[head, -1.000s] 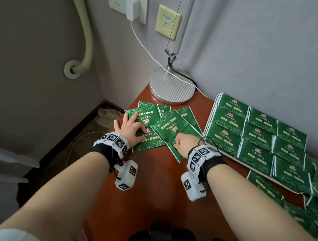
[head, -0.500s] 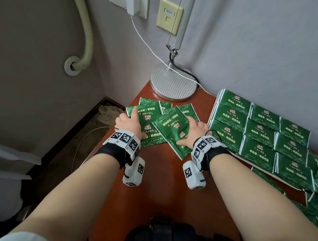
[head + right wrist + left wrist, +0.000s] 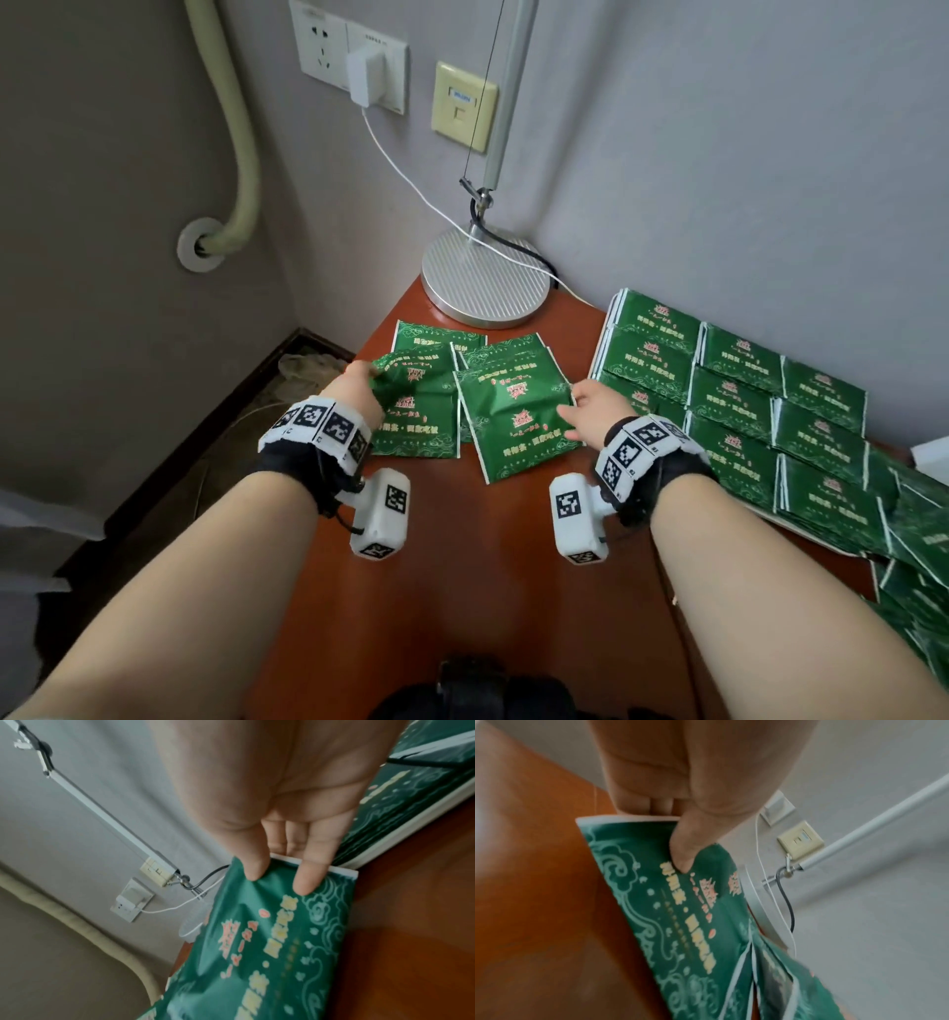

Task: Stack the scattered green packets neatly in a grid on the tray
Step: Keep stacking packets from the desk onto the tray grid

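Several loose green packets lie in a pile on the red-brown table. My left hand [image 3: 362,383] grips the left edge of the left top packet [image 3: 418,411], which is bent upward there. In the left wrist view the thumb of my left hand [image 3: 680,850] lies on top of that packet [image 3: 675,923], with fingers beneath it. My right hand [image 3: 580,411] pinches the right edge of the right top packet [image 3: 513,416]. The right wrist view shows my right hand [image 3: 277,874] with fingertips on the packet's [image 3: 270,943] face. To the right, the white tray [image 3: 598,339] holds a grid of stacked packets [image 3: 734,411].
A round silver lamp base [image 3: 485,282] stands at the table's back corner, with a white cable and a black cord running to it. More loose packets [image 3: 919,565] lie at the right front of the tray. The table's left edge drops to the floor.
Both hands have shifted from lying on top of the pile to its outer sides and taken hold of a packet each. The left packet's edge has lifted.
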Action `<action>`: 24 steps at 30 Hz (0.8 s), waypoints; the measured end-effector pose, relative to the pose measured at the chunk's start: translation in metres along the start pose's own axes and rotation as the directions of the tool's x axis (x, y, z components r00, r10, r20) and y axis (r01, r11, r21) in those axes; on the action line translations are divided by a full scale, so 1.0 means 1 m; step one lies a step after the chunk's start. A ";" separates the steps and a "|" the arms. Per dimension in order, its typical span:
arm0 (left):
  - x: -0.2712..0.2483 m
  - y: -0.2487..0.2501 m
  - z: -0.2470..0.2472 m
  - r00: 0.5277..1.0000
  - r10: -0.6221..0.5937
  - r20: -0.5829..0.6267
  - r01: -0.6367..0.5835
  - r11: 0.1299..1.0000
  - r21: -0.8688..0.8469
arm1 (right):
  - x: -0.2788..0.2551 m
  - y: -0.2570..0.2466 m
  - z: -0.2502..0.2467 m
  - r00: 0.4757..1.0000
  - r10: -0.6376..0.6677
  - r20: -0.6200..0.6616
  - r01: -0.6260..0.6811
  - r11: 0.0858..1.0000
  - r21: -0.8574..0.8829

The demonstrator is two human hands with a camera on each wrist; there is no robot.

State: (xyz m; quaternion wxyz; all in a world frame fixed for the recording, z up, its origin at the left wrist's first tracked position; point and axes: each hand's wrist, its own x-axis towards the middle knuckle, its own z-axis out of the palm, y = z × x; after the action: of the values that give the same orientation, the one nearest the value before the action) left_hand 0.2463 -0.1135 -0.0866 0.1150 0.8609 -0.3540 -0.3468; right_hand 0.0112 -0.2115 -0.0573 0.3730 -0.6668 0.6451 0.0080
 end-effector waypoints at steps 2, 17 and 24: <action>-0.004 -0.004 -0.008 1.000 -0.020 0.024 0.023 0.994 -0.107 | 0.000 0.005 -0.002 1.000 0.010 -0.022 -0.006 0.985 0.173; -0.058 0.000 -0.018 0.978 0.208 -0.031 -0.211 0.967 -0.145 | -0.044 0.036 -0.014 0.985 -0.119 -0.124 0.139 0.975 0.173; -0.064 0.001 -0.006 0.981 0.182 -0.070 -0.191 0.970 -0.151 | -0.055 0.057 -0.015 0.973 -0.088 -0.215 0.094 0.995 0.018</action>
State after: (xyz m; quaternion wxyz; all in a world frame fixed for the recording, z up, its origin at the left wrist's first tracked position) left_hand 0.2169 -0.0699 -0.0489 0.2245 0.8214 -0.4015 -0.3371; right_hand -0.0545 -0.1664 -0.0472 0.3106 -0.6875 0.6503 -0.0900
